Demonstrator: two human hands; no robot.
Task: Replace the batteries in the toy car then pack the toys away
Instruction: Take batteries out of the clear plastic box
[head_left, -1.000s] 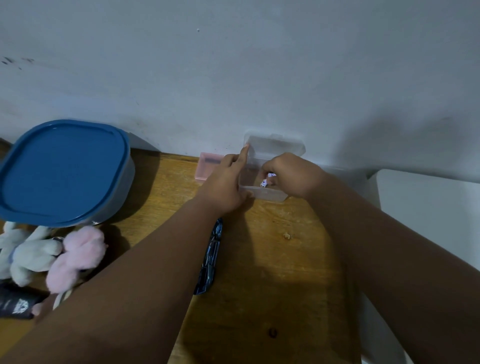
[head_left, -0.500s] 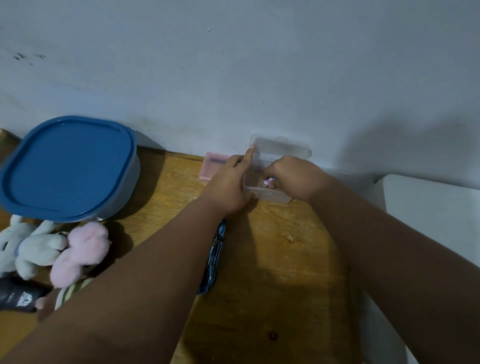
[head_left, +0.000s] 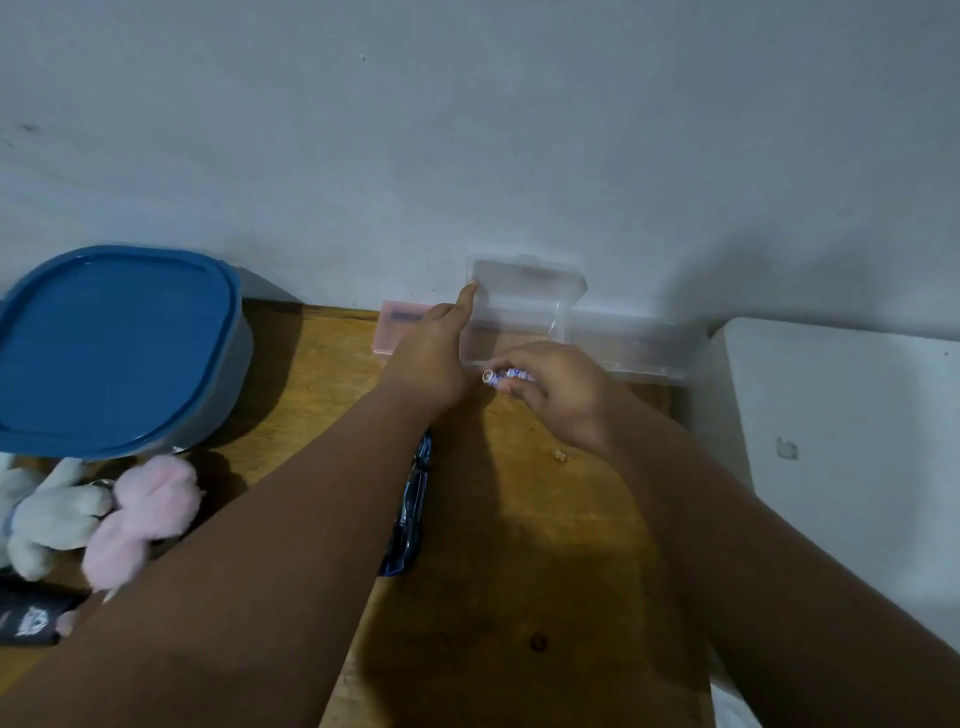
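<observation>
A small clear plastic case (head_left: 524, 317) stands open against the wall, its lid (head_left: 527, 283) tipped up. My left hand (head_left: 434, 358) rests on the case's left side, index finger raised along the lid's edge. My right hand (head_left: 558, 392) is just in front of the case, fingers closed on a small battery (head_left: 501, 376) with a white and purple wrap. A dark blue toy car (head_left: 410, 512) lies on the wooden table (head_left: 519, 545), mostly hidden under my left forearm.
A big container with a blue lid (head_left: 111, 343) sits at the left. White (head_left: 47, 512) and pink (head_left: 145, 514) plush toys lie in front of it, with a black item (head_left: 28, 621) at the left edge. A pink box (head_left: 397, 327) and another clear case (head_left: 631, 345) stand by the wall. A white surface (head_left: 852, 457) lies right.
My right hand has drawn back out of the clear case toward me with the battery in its fingers. My left hand stays on the case.
</observation>
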